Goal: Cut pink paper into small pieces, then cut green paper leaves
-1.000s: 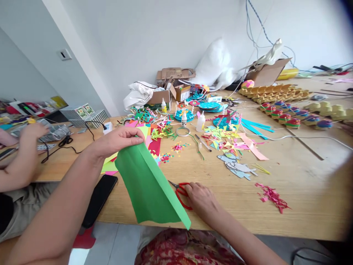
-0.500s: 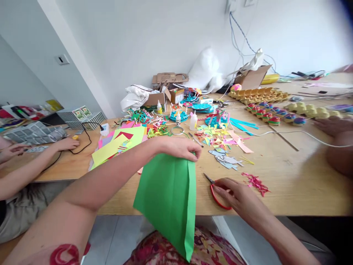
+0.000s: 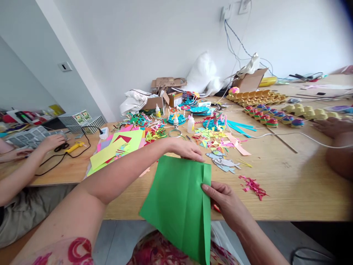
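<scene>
A large green paper sheet (image 3: pixel 179 202) hangs over the wooden table's (image 3: pixel 298 184) front edge, folded along its right side. My left hand (image 3: pixel 186 149) pinches its top edge. My right hand (image 3: pixel 224 200) grips the folded right edge of the sheet, thumb on top. Under my right hand a sliver of the red scissors (image 3: pixel 216 208) shows on the table.
Coloured paper sheets (image 3: pixel 118 147), paper scraps (image 3: pixel 217 138), glue bottles (image 3: pixel 190 124), paper fish cutouts (image 3: pixel 224 162), pink shreds (image 3: pixel 252 186) and egg cartons (image 3: pixel 256 96) cover the table. A person's hands (image 3: pixel 51 141) work at the left; another person's arm (image 3: pixel 338 147) rests at the right.
My right hand left the red scissors on the table and took hold of the green sheet's right edge. The sheet opened wider and swung a little to the right.
</scene>
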`<action>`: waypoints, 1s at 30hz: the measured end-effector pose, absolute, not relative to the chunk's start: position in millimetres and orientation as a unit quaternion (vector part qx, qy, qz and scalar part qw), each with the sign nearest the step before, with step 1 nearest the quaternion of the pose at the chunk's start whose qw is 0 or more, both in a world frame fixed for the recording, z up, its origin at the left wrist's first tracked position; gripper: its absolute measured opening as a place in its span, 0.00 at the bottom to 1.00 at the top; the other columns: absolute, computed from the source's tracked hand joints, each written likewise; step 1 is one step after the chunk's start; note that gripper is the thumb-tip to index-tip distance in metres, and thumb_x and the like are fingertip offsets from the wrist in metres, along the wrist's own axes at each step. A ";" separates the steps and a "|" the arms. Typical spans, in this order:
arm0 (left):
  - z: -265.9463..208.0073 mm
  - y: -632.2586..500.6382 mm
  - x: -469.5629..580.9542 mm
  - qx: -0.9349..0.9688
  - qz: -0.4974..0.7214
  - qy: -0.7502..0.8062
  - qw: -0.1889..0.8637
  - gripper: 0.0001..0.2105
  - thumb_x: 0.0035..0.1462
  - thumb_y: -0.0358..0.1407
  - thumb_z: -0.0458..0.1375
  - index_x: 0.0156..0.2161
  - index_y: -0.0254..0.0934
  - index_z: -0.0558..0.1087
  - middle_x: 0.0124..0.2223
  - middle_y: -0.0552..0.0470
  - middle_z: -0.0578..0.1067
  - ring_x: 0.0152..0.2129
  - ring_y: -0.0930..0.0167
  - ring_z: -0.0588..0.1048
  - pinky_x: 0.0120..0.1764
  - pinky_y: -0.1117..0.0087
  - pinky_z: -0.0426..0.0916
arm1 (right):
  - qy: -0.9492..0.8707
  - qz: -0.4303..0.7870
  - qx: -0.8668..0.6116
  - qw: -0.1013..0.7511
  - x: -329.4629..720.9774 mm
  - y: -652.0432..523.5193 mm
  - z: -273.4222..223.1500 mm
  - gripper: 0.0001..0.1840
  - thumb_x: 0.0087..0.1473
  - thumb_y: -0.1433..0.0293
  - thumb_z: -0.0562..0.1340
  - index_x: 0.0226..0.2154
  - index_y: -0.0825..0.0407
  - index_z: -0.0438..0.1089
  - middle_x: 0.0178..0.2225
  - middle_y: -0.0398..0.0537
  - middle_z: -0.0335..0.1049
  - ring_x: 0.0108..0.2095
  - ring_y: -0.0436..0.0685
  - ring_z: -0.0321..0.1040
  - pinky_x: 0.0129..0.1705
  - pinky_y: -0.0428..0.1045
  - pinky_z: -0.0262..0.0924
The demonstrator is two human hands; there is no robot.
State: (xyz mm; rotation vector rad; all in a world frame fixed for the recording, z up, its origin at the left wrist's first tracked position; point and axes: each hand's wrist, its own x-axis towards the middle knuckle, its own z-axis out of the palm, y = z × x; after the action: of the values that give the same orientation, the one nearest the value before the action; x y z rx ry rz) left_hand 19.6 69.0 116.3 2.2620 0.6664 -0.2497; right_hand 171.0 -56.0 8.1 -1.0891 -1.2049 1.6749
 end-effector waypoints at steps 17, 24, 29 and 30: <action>40.1 38.3 -67.1 0.591 0.168 0.424 0.665 0.28 0.39 0.34 0.63 0.49 0.39 0.62 0.40 0.49 0.73 0.34 0.71 0.73 0.38 0.69 0.66 | -0.302 0.629 -0.452 0.556 170.0 -83.1 -19.6 0.17 0.40 0.60 0.65 0.35 0.49 0.69 0.33 0.46 0.74 0.28 0.57 0.70 0.28 0.50 0.65; 43.5 56.1 -75.4 0.692 0.120 0.449 0.552 0.26 0.43 0.31 0.57 0.51 0.38 0.62 0.51 0.47 0.68 0.43 0.67 0.69 0.43 0.68 0.64 | -0.441 0.561 -0.480 0.510 183.9 -70.6 -22.0 0.37 0.41 0.59 0.63 0.52 0.45 0.49 0.32 0.44 0.71 0.27 0.53 0.67 0.25 0.47 0.61; 52.7 77.2 -75.9 0.789 0.055 0.474 0.386 0.26 0.43 0.28 0.54 0.52 0.35 0.62 0.54 0.47 0.64 0.50 0.65 0.63 0.49 0.69 0.57 | -0.636 0.497 -0.485 0.337 200.3 -53.2 -28.5 0.13 0.46 0.63 0.59 0.36 0.51 0.66 0.26 0.43 0.68 0.27 0.53 0.64 0.28 0.47 0.58; 52.6 81.0 -74.4 0.803 0.046 0.467 0.367 0.26 0.43 0.28 0.54 0.52 0.34 0.62 0.55 0.47 0.64 0.50 0.66 0.63 0.50 0.69 0.56 | -0.657 0.484 -0.484 0.314 201.2 -50.4 -28.4 0.10 0.47 0.64 0.59 0.32 0.52 0.67 0.25 0.43 0.67 0.27 0.53 0.64 0.28 0.47 0.57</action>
State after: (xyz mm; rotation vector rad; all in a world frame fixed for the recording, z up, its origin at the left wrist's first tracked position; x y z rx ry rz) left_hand -74.4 81.0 52.6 2.0643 1.1993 0.1189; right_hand 201.2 -50.4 -28.4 -1.2765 -1.7332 1.2771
